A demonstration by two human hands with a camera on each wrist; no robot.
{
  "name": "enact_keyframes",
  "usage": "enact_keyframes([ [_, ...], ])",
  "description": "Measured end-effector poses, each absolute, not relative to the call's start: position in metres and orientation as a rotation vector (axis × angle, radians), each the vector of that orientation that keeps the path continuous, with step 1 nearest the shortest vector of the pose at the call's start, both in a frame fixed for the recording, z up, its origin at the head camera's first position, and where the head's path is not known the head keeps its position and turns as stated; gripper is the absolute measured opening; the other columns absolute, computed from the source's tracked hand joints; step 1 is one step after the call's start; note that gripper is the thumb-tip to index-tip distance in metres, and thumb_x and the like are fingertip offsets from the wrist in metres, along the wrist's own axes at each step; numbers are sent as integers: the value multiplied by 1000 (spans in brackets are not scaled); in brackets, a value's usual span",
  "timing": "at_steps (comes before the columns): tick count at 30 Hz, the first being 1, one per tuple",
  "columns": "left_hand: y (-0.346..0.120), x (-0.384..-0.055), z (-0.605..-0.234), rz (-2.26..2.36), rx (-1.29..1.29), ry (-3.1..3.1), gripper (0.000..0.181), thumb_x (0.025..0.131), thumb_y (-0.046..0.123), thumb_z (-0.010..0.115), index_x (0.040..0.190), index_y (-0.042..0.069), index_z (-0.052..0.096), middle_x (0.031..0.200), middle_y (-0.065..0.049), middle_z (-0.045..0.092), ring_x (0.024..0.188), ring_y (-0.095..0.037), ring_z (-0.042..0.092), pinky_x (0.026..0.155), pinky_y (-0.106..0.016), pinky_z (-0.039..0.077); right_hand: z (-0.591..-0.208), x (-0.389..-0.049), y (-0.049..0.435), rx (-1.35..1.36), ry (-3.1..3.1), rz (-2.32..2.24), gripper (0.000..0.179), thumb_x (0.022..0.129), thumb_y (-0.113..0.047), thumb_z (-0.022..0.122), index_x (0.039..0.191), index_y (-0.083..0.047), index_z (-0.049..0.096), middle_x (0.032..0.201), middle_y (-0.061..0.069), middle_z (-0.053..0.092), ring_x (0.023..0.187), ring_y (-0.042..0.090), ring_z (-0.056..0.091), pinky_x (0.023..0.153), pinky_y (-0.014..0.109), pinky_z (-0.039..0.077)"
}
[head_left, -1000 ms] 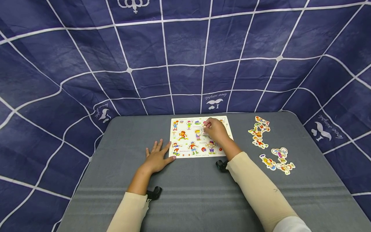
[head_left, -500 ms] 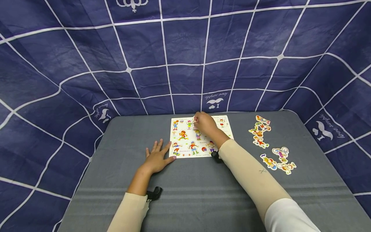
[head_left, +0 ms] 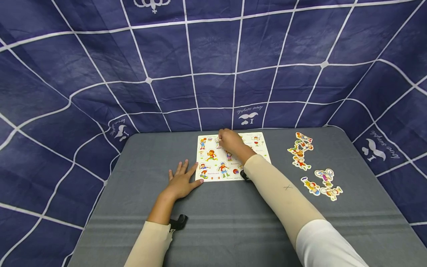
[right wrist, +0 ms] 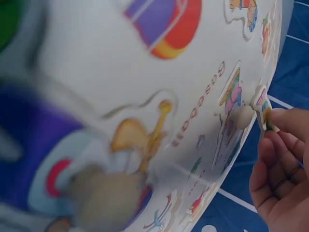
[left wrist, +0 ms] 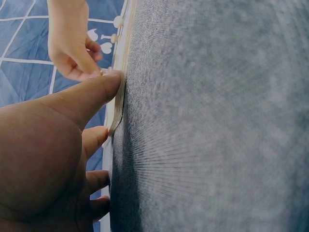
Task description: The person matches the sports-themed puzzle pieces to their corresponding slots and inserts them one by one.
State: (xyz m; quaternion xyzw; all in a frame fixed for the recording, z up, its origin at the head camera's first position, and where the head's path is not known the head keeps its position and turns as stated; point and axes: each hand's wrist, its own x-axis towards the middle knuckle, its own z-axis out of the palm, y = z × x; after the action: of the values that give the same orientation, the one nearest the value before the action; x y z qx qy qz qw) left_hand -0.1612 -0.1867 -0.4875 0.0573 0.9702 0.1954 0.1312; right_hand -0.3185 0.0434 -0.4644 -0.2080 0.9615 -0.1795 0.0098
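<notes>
A white puzzle board (head_left: 214, 165) printed with sports figures lies flat on the grey table. My right hand (head_left: 233, 144) is over its far middle part, pinching a small figure-shaped puzzle piece (right wrist: 262, 104) between thumb and fingers, close over the board's far edge in the right wrist view. In the head view that piece is mostly hidden by the hand. My left hand (head_left: 180, 185) lies with spread fingers on the table, its thumb and forefinger at the board's left edge. Seated pieces carry round wooden knobs (right wrist: 241, 117).
Several loose figure pieces (head_left: 297, 150) lie right of the board, with a second small group (head_left: 325, 183) nearer. A blue curtain (head_left: 213, 92) with white lines stands behind the table (head_left: 227, 222) and along its sides. Black wrist cameras (head_left: 179, 222) sit at both wrists.
My right hand has moved left across the board's far part, still pinching the piece. The left hand has stayed in place at the board's edge.
</notes>
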Motion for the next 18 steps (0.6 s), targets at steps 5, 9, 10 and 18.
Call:
enact_keyframes([
  [5, -187, -161, -488, 575, 164, 2821, 78, 96, 59, 59, 161, 28, 29, 171, -17, 8, 158, -41, -1, 117, -77, -2, -466, -322, 37, -677, 2976, -555, 9, 92, -15, 66, 91, -11, 58, 93, 6, 59, 84, 23, 57, 77, 36, 49],
  [9, -188, -161, -487, 570, 158, 2821, 78, 96, 59, 59, 161, 29, 29, 171, -17, 9, 158, -41, -1, 117, -76, -2, -466, -325, 33, -681, 2945, -533, 8, 93, -15, 65, 94, -11, 59, 96, 7, 60, 87, 24, 59, 81, 37, 50],
  [10, -188, -161, -487, 568, 157, 2822, 78, 96, 59, 59, 161, 29, 29, 171, -17, 9, 158, -41, -1, 117, -76, -2, -466, -325, 32, -676, 2940, -527, 8, 93, -15, 65, 94, -11, 59, 97, 7, 61, 88, 24, 60, 81, 37, 51],
  [18, -188, -161, -487, 570, 170, 2828, 78, 96, 60, 58, 161, 29, 29, 171, -17, 9, 158, -41, 1, 117, -77, -2, -472, -330, 27, -641, 2935, -495, 5, 92, -12, 64, 90, -11, 59, 94, 8, 62, 89, 24, 60, 83, 37, 51],
])
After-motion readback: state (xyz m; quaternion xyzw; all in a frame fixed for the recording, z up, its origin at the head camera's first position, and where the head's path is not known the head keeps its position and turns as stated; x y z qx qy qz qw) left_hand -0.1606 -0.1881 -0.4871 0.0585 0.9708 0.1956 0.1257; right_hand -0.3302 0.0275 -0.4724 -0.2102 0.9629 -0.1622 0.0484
